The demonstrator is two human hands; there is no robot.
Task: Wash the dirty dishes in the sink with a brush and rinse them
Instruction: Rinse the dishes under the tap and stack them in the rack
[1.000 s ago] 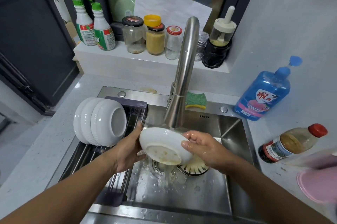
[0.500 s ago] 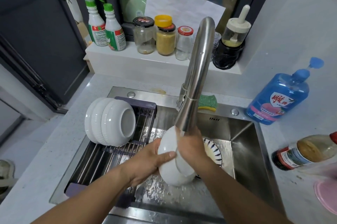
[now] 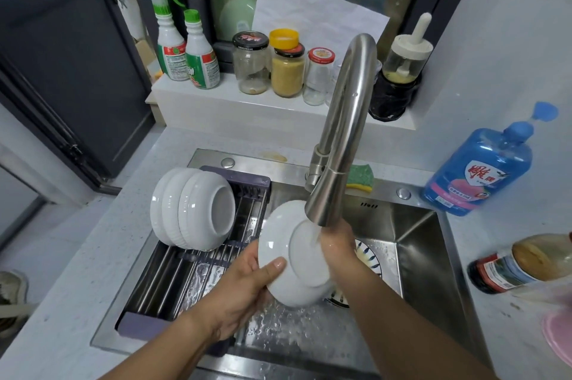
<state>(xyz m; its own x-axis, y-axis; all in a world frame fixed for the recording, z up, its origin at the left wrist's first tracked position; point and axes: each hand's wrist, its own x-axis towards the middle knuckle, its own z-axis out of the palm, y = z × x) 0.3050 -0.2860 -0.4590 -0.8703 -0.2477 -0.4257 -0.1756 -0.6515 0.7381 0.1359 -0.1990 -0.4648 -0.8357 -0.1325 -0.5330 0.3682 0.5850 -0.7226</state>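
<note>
A white bowl [image 3: 291, 259] is held tilted over the steel sink [image 3: 414, 243], its underside toward me, under water running from the steel tap [image 3: 340, 144]. My left hand [image 3: 247, 283] grips the bowl's left rim, thumb on the outside. My right hand [image 3: 337, 252] holds the bowl's right side, its fingers hidden behind the bowl. A patterned plate [image 3: 368, 255] lies on the sink floor behind my right hand. No brush is in view.
Three white bowls [image 3: 192, 212] stand on edge in the purple drying rack [image 3: 198, 265] over the sink's left half. A green-yellow sponge [image 3: 360, 178] lies behind the tap. Blue soap bottle [image 3: 479, 169] and a sauce bottle [image 3: 520, 262] stand right. Jars line the ledge.
The bowl was turned from its dirty inside facing me to its underside facing me and raised under the water. My right hand moved from the rim to the bowl's far side.
</note>
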